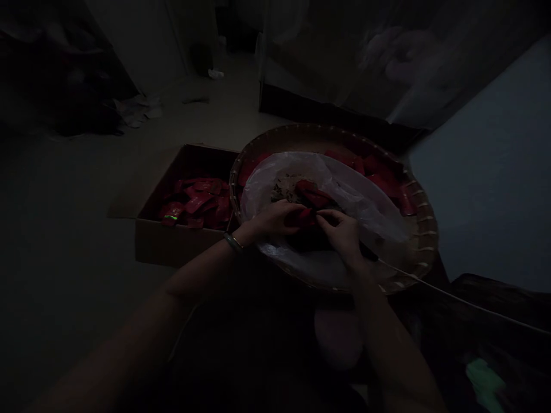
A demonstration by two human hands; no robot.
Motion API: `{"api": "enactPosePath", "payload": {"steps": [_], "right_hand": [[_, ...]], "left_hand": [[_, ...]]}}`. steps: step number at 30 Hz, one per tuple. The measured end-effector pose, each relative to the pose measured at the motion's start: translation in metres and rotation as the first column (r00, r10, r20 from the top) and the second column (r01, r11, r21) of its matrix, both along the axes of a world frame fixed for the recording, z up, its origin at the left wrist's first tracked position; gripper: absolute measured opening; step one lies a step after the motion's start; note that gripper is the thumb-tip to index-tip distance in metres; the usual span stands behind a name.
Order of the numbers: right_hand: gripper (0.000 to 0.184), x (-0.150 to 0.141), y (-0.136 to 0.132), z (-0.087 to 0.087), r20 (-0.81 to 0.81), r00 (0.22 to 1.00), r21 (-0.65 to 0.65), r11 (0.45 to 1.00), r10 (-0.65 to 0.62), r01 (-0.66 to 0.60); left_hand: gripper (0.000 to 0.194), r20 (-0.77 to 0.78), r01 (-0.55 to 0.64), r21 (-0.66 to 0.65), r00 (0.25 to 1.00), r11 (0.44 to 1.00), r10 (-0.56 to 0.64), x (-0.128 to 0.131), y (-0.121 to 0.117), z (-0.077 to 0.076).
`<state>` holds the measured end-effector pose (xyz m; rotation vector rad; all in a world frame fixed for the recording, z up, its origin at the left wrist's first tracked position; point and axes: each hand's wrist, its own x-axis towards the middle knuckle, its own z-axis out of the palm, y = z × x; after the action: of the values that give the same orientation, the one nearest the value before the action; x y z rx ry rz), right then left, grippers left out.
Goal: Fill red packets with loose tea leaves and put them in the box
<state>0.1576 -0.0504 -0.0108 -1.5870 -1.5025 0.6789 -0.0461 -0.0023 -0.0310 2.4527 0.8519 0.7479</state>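
Observation:
The room is very dim. A round woven basket tray [424, 229] lies in front of me, lined with a clear plastic bag [365, 209] and holding red packets [316, 195] and some pale loose material. My left hand [275, 221], a bangle on its wrist, and my right hand [342, 232] meet over the middle of the bag. Both have their fingers pinched on one small red packet [306, 217] between them.
An open cardboard box [172, 244] with several red packets [198, 203] sits on the floor to the left of the tray. A thin white cord [451, 295] runs off to the right. A pale surface [495, 172] lies at right, and dark clutter stands at back.

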Motion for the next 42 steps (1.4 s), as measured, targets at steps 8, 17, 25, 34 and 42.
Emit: {"api": "enactPosePath", "payload": {"steps": [8,17,25,34,42], "right_hand": [[0.047,-0.002,-0.002,-0.009,-0.01,1.0,-0.002,1.0,0.008,-0.008],[0.028,0.001,0.002,-0.002,-0.045,0.997,0.017,0.998,0.065,-0.064],[0.027,0.003,-0.003,-0.002,-0.211,0.976,0.04,0.998,0.054,-0.047],[0.044,0.005,-0.005,-0.004,-0.304,0.948,-0.01,0.995,0.089,-0.097],[0.028,0.001,-0.009,0.001,-0.225,0.964,-0.037,0.987,0.144,-0.156]], "left_hand": [[0.053,0.024,-0.022,0.01,0.999,1.0,0.022,0.002,0.002,-0.007],[0.044,0.166,0.098,-0.575,0.986,0.812,-0.001,0.001,0.001,0.007],[0.038,0.186,0.118,-0.798,0.981,0.591,0.055,0.002,0.002,0.007],[0.037,0.319,0.183,-0.754,0.942,0.631,0.107,0.01,-0.003,0.006],[0.052,0.266,0.125,-0.688,0.96,0.715,0.088,0.009,-0.015,0.015]]}}
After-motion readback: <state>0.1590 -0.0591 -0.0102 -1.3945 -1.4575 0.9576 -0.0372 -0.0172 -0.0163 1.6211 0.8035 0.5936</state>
